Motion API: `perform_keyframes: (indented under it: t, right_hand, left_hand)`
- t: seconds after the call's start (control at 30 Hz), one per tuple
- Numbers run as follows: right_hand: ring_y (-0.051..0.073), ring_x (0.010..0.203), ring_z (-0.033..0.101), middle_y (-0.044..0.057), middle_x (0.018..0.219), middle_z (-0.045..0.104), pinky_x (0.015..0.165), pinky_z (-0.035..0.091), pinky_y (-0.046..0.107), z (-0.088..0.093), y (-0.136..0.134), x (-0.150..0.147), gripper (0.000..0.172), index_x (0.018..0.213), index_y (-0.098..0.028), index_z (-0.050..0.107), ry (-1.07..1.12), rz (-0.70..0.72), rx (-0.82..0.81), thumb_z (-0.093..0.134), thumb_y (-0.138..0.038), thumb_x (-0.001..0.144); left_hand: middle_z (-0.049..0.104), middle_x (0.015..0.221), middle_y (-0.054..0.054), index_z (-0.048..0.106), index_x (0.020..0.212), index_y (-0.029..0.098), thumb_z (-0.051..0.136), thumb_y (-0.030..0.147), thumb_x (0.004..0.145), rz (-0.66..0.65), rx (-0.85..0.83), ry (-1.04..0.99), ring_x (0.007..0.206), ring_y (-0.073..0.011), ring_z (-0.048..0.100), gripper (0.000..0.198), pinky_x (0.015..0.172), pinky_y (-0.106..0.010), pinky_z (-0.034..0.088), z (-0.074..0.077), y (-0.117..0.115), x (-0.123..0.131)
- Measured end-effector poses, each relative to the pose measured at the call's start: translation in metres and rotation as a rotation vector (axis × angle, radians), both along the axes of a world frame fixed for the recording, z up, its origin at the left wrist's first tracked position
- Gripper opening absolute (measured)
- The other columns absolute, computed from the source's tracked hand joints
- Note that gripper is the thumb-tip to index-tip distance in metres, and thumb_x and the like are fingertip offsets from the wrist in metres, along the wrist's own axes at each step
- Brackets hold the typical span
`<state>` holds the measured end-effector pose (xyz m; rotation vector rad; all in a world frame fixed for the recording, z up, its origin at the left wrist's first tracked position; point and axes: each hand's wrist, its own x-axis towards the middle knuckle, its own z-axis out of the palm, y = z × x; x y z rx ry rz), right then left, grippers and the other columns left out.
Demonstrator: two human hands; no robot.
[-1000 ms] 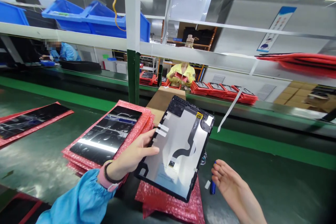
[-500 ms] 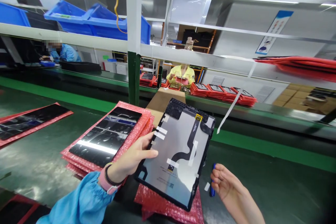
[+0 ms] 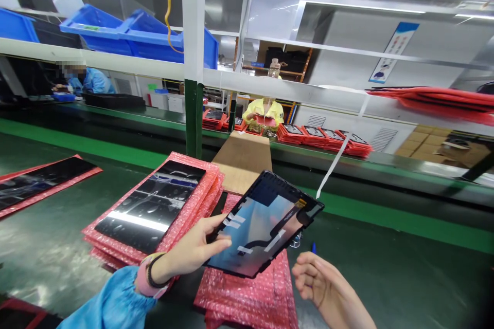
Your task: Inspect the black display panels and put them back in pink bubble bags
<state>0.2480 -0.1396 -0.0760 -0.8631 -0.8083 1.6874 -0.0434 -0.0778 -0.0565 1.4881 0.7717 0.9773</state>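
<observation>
The dark green bench (image 3: 393, 267) spreads out around me, a brighter green stripe running along it. Above its far side, a white shelf frame (image 3: 193, 25) carries blue bins (image 3: 133, 33). To my left lies a stack of red bubble wrap (image 3: 210, 185) with a glossy black screen (image 3: 150, 205) on top. Nearer the middle, a second pile of pink bubble wrap (image 3: 247, 298) sits right in front of me. Over that pile I hold a tablet-sized display panel (image 3: 257, 226), tilted, its back turned up toward me. Beyond it a piece of brown cardboard (image 3: 245, 162) lies on the bench.

My left hand (image 3: 196, 247) pinches the panel by its left edge, thumb over the back and fingers going underneath, where I cannot see them. My right hand (image 3: 324, 288) is apart from the panel, near its lower right side, fingers loosely curled with nothing visible in them. Across the bench, a person in yellow (image 3: 266, 109) has both hands on something red. On the panel's back a dark ribbon cable (image 3: 266, 240) curves across, with white tape strips (image 3: 245, 250) stuck near it and at the left edge. Just past my right fingertips, the tip of a blue tool (image 3: 314, 248) shows; the rest is mostly hidden.
</observation>
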Motion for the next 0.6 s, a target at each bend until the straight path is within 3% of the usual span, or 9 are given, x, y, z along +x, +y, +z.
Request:
perform_keyframes:
  t: [0.17,0.23,0.37,0.4,0.47,0.53,0.6]
  right_hand:
    - [0.023,0.086,0.07,0.013,0.096,0.076,0.077,0.053,0.034,-0.009,0.004,-0.01,0.037,0.095,-0.017,0.077,0.066,0.056,-0.054,0.076,-0.047,0.075]
    - [0.025,0.091,0.07,0.013,0.101,0.076,0.08,0.053,0.036,-0.014,0.005,-0.014,0.041,0.095,-0.016,0.077,0.1,0.064,-0.071,0.078,-0.05,0.071]
    - [0.015,0.061,0.067,0.008,0.069,0.074,0.06,0.05,0.023,-0.026,0.0,-0.015,0.023,0.073,-0.016,0.075,0.138,0.116,-0.019,0.079,-0.038,0.073]
    - [0.012,0.053,0.065,0.006,0.061,0.071,0.053,0.047,0.02,-0.029,-0.001,-0.015,0.025,0.068,-0.015,0.073,0.175,0.151,-0.011,0.077,-0.038,0.076]
    - [0.014,0.052,0.067,0.009,0.063,0.073,0.048,0.046,0.019,-0.033,-0.001,-0.016,0.036,0.071,-0.014,0.075,0.265,0.254,-0.044,0.071,-0.049,0.079]
    - [0.023,0.074,0.073,0.014,0.089,0.077,0.054,0.052,0.023,-0.036,0.002,-0.022,0.06,0.094,-0.013,0.076,0.326,0.348,-0.121,0.064,-0.068,0.075]
    - [0.029,0.094,0.07,0.016,0.114,0.071,0.061,0.057,0.032,-0.038,0.007,-0.028,0.083,0.115,-0.013,0.068,0.293,0.37,-0.158,0.054,-0.081,0.071]
  left_hand:
    - [0.073,0.086,-0.003,0.075,0.105,0.019,0.065,0.027,0.083,0.045,0.196,0.163,0.083,-0.0231,0.065,0.025,0.08,-0.029,0.048,0.014,-0.005,0.0]
    - [0.073,0.087,-0.003,0.074,0.105,0.019,0.065,0.029,0.083,0.052,0.192,0.159,0.082,-0.0221,0.065,0.026,0.08,-0.028,0.049,0.019,-0.004,0.0]
    - [0.074,0.095,-0.004,0.069,0.114,0.018,0.073,0.034,0.077,0.126,0.019,-0.061,0.082,-0.0211,0.066,0.04,0.079,-0.029,0.051,0.015,0.005,0.002]
    - [0.074,0.096,-0.005,0.068,0.114,0.018,0.074,0.034,0.075,0.169,0.002,-0.113,0.083,-0.0213,0.067,0.042,0.08,-0.03,0.052,0.01,0.008,0.002]
    - [0.075,0.095,-0.005,0.07,0.11,0.019,0.074,0.034,0.075,0.262,0.046,-0.148,0.085,-0.0224,0.068,0.038,0.082,-0.031,0.052,0.0,0.014,0.002]
    - [0.076,0.091,-0.006,0.074,0.1,0.019,0.074,0.033,0.076,0.311,0.126,-0.115,0.085,-0.0248,0.069,0.028,0.084,-0.035,0.052,-0.01,0.018,0.002]
    - [0.077,0.091,-0.009,0.078,0.091,0.019,0.075,0.029,0.075,0.253,0.207,-0.047,0.091,-0.0295,0.07,0.02,0.09,-0.04,0.051,-0.013,0.018,0.002]
